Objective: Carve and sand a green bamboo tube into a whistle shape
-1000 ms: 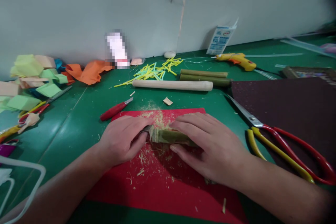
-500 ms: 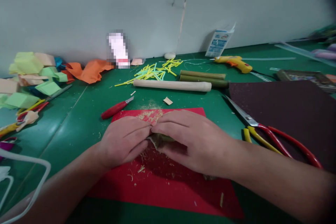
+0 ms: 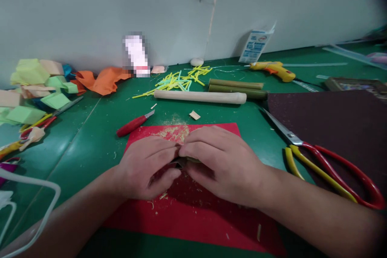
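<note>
My hands meet over a red mat [image 3: 193, 217] strewn with pale shavings [image 3: 173, 132]. My right hand [image 3: 222, 165] is closed over a short green bamboo piece [image 3: 191, 160], of which only a sliver shows under the fingers. My left hand [image 3: 145, 166] is curled shut against the piece's left end, with a small dark tool [image 3: 178, 164] peeking out between thumb and fingers. Fingertips of both hands touch.
A red-handled knife [image 3: 133, 124] lies left of the mat. Behind it are a pale wooden stick [image 3: 199, 96], two green bamboo sticks [image 3: 236, 87] and cut straws [image 3: 177, 81]. Red and yellow scissors [image 3: 320, 161], dark sheet [image 3: 335, 129] and glue gun [image 3: 273, 69] are at right; coloured paper [image 3: 36, 88] at left.
My right hand has slid left along the bamboo piece and now covers almost all of it. The left hand has stayed at the piece's left end.
</note>
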Demonstrator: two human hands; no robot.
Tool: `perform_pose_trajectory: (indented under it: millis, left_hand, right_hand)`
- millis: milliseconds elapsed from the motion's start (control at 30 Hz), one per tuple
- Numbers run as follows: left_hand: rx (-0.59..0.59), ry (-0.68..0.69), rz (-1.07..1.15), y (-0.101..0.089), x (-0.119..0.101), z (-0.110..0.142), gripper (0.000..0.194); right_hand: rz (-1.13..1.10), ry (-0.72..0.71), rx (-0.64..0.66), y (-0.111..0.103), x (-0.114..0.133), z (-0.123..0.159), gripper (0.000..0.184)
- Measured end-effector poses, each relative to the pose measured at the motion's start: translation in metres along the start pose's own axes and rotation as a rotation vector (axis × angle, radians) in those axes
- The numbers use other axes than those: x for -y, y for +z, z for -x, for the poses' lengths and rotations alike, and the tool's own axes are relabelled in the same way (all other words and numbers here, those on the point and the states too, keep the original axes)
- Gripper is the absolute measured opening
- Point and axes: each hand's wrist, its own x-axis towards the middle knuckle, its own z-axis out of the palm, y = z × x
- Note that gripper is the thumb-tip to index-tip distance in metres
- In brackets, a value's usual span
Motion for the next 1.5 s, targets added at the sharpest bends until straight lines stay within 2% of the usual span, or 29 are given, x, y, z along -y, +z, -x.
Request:
perform_pose_trajectory:
  millis: [200,367,467,567,667,867,1067,1333,1500]
  left_hand:
    - [0.011,-0.096,0.073,-0.001,-0.004,-0.004,0.025]
    - [0.009,-0.18,0.085,-0.001,-0.008,-0.007,0.025]
    - [-0.046,-0.225,0.093,0.0,-0.009,-0.005,0.029]
    - [-0.051,-0.27,0.086,0.001,-0.008,-0.003,0.03]
    - [-0.06,-0.278,0.063,0.0,-0.008,-0.002,0.029]
    - [-0.149,-0.306,-0.026,-0.002,-0.009,-0.001,0.038]
    - [-0.165,-0.313,-0.06,0.001,-0.008,0.001,0.031]
    - [-0.197,-0.234,-0.086,0.0,-0.009,-0.002,0.027]
    - [-0.168,-0.202,-0.082,0.001,-0.007,-0.002,0.025]
  right_hand:
    - [0.086,0.06,-0.049,0.0,0.004,0.004,0.017]
    - [0.205,0.06,-0.072,0.003,0.006,0.003,0.011]
    - [0.219,0.017,-0.098,0.005,0.006,0.002,0.01]
    - [0.218,-0.018,-0.088,0.006,0.006,0.001,0.011]
    - [0.154,0.004,-0.061,0.006,0.004,0.002,0.012]
    - [-0.212,0.163,-0.042,0.003,0.003,0.003,0.027]
    - [-0.349,0.337,-0.109,0.002,0.005,-0.002,0.018]
    - [-0.574,0.71,-0.025,0.0,0.013,-0.007,0.011]
    - [-0.819,0.916,-0.052,0.001,0.013,-0.012,0.009]
